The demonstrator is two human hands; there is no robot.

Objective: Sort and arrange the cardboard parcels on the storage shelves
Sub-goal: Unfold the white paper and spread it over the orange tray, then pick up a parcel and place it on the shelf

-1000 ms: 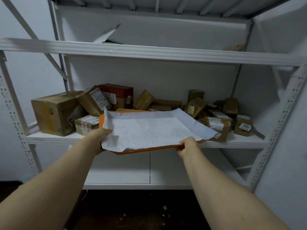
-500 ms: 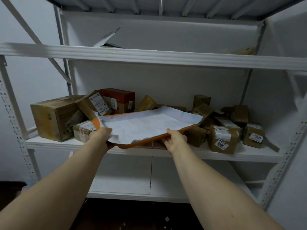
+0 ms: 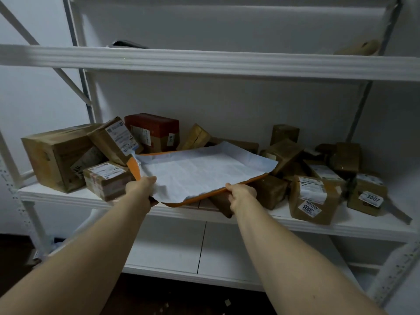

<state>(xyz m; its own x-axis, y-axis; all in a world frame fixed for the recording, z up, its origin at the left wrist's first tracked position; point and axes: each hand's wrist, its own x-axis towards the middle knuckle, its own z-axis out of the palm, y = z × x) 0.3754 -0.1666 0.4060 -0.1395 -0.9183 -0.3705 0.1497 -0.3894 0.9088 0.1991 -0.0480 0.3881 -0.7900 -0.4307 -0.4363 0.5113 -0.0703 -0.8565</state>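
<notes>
While both hands hold the orange tray (image 3: 132, 166) over the front edge of the middle shelf (image 3: 56, 196), the left hand (image 3: 142, 186) has its fingers curled round the near-left corner and the right hand (image 3: 241, 194) has its fingers clamped on the near rim. White paper (image 3: 204, 169) lines the tray. Cardboard parcels crowd the shelf: large box (image 3: 54, 155) at nine o'clock of the tray, red box (image 3: 152, 126) at eleven, parcel labelled 3005 (image 3: 311, 198) and parcel labelled 3007 (image 3: 366, 194) at three

White shelving (image 3: 204, 64); plain brown cardboard parcels (image 3: 54, 155); one far box (image 3: 152, 121), left of centre, red-topped. Orange tray (image 3: 132, 166) lined with white paper (image 3: 200, 171). White labels (image 3: 371, 198), right, bear black numerals. Floor (image 3: 13, 248) dark brown.
</notes>
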